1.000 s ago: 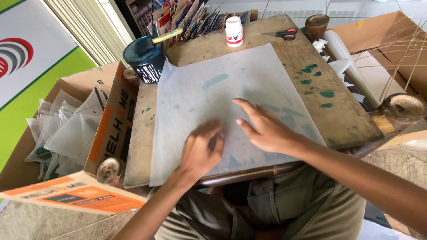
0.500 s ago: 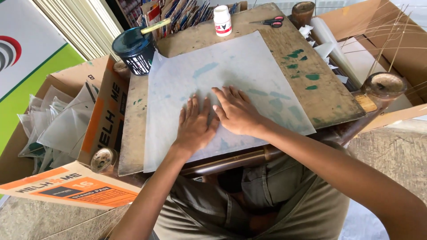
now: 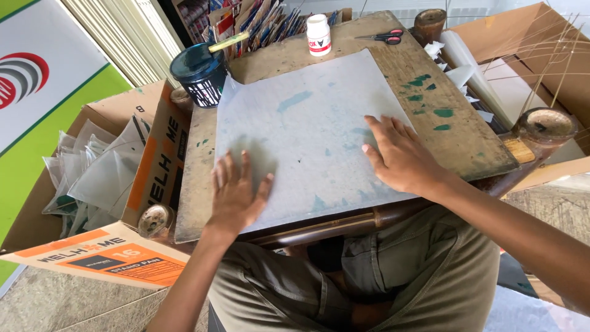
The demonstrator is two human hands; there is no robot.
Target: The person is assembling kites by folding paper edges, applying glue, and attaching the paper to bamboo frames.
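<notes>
A large pale grey-blue sheet [image 3: 307, 129] with faint teal smears lies flat on a worn wooden board [image 3: 455, 132] across my lap. My left hand [image 3: 236, 193] rests palm down on the sheet's near left corner, fingers spread. My right hand [image 3: 399, 154] presses flat on the sheet's right edge, fingers apart. Neither hand holds anything.
A dark blue basket pot [image 3: 200, 74] with a brush stands at the board's far left. A white glue bottle [image 3: 318, 34] and red-handled scissors [image 3: 381, 37] lie at the far edge. A cardboard box [image 3: 153, 160] of clear plastic pieces sits left; thin sticks [image 3: 547, 55] fill a box right.
Both hands have slid apart from the sheet's middle, the left toward the near left corner and the right toward the right edge. The view has shifted closer.
</notes>
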